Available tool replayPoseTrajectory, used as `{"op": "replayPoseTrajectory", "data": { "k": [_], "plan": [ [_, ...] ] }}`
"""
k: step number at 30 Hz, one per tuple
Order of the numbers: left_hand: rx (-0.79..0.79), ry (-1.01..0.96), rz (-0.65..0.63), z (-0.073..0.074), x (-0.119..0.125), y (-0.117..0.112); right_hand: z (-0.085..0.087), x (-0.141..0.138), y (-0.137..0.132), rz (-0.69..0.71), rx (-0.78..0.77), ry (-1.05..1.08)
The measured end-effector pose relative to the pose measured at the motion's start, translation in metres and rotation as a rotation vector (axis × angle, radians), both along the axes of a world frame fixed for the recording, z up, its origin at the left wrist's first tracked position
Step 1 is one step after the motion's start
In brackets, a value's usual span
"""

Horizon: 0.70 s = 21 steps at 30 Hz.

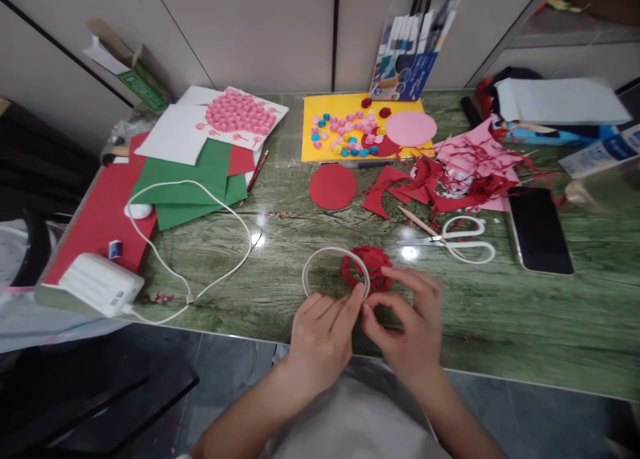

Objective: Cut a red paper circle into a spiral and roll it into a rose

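Observation:
A pale ring (320, 254) lies on the green marble table (525, 319) near the front edge. A red paper flower (371, 265) sits against the ring's right side. My left hand (320, 339) pinches the ring's near right rim with its fingers curled. My right hand (413, 325) meets it there, thumb and forefinger pinched at the flower's lower edge, the other fingers spread over the flower.
White scissors (463, 240) and a wooden stick (420, 224) lie to the right, next to a black phone (540, 231). Red and pink paper scraps (460, 169), a red paper disc (333, 186), a yellow sheet with small coloured pieces (345, 135), green and red paper sheets (190, 179) and a white power bank with cable (100, 284) surround them.

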<state>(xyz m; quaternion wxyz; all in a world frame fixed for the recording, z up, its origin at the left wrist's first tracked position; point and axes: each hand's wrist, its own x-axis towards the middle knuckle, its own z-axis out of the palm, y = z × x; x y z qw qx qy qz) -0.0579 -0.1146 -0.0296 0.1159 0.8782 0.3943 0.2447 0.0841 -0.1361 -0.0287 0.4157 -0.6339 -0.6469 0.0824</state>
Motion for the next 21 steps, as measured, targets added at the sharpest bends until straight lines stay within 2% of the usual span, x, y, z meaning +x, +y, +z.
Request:
{"op": "replayPoseTrajectory", "data": {
  "k": [5, 7, 8, 10, 11, 13, 15, 17, 21],
  "plan": [
    [-0.066, -0.166, -0.035, 0.006, 0.001, -0.012, -0.004, 0.003, 0.002, -0.151, -0.062, 0.059],
    [-0.113, -0.224, -0.178, 0.007, -0.001, -0.016, -0.006, 0.015, 0.006, -0.255, -0.077, 0.128],
    [-0.107, -0.234, -0.189, 0.004, -0.004, -0.016, -0.007, 0.022, 0.007, -0.288, -0.099, 0.211],
    [-0.033, -0.155, 0.02, -0.006, -0.015, -0.006, -0.009, 0.035, 0.007, -0.299, -0.087, 0.32],
    [-0.025, -0.107, 0.146, -0.014, -0.022, 0.003, -0.01, 0.041, 0.005, -0.252, -0.108, 0.372],
    [-0.003, -0.003, 0.314, -0.029, -0.038, 0.023, -0.014, 0.048, 0.0, -0.132, -0.2, 0.488],
    [-0.04, 0.128, 0.354, -0.04, -0.05, 0.041, -0.021, 0.051, -0.007, -0.061, -0.296, 0.643],
    [-0.06, 0.148, 0.378, -0.042, -0.054, 0.048, -0.026, 0.052, -0.014, -0.021, -0.367, 0.828],
    [-0.155, -0.091, 0.334, -0.02, -0.034, 0.034, -0.03, 0.047, -0.023, 0.082, -0.442, 1.076]
  ]
}}
